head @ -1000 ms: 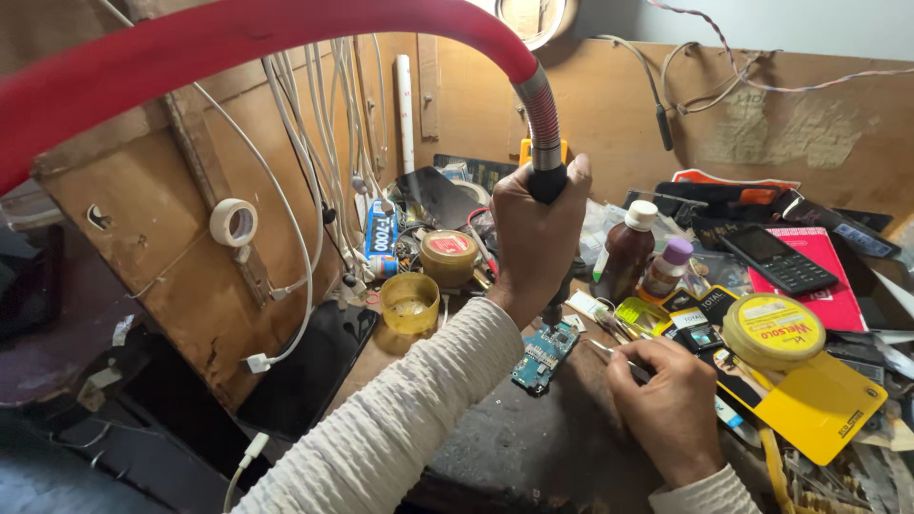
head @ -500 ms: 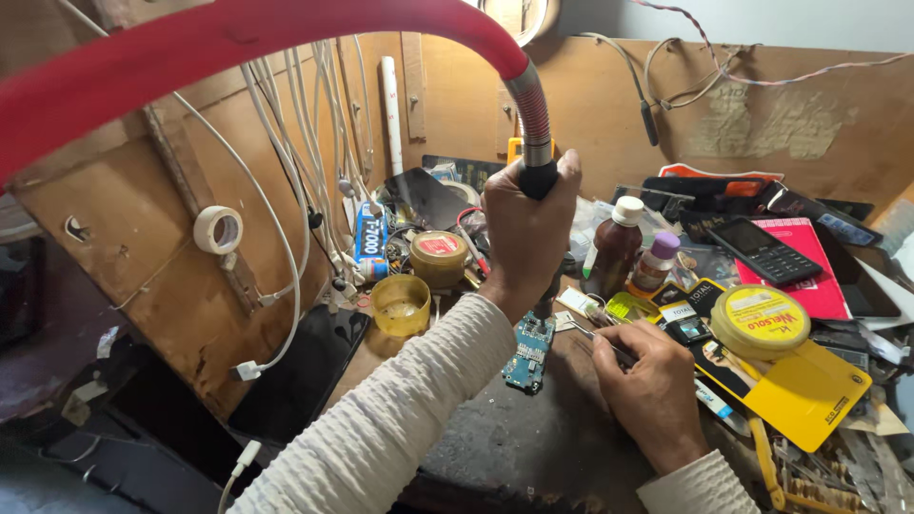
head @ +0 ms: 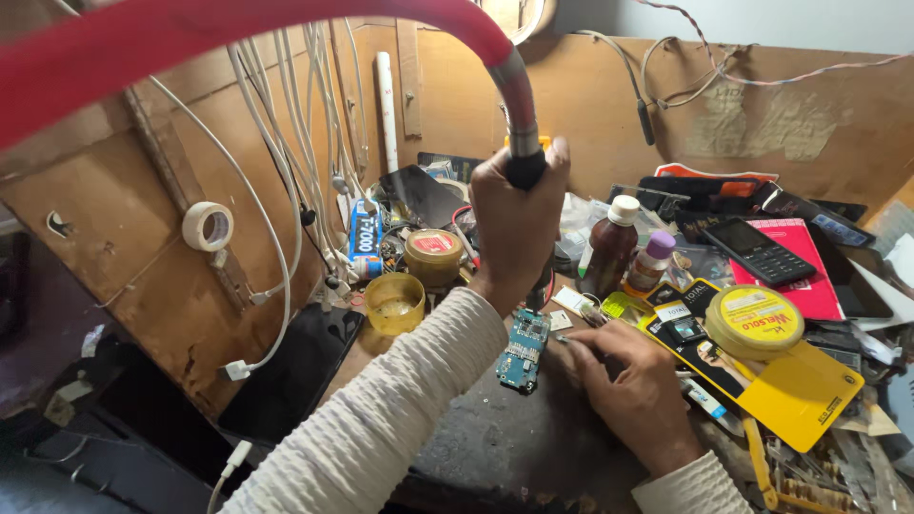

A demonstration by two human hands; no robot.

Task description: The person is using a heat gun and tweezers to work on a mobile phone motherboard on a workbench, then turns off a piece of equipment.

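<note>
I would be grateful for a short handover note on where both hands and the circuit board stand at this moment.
Left hand: gripped around the black handle of the red-hosed tool, held upright above the bench; its tip is hidden behind the hand.
Right hand: resting on the bench, fingers pinching a thin metal tool whose tip points at the board.
Blue-green circuit board: flat on the dark work mat, between the two hands.
Done: board laid out, both tools in hand.
Left: whether any work on the board has begun cannot be seen.

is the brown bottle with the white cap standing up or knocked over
Upright: the brown bottle stands with its white cap on top.
</note>
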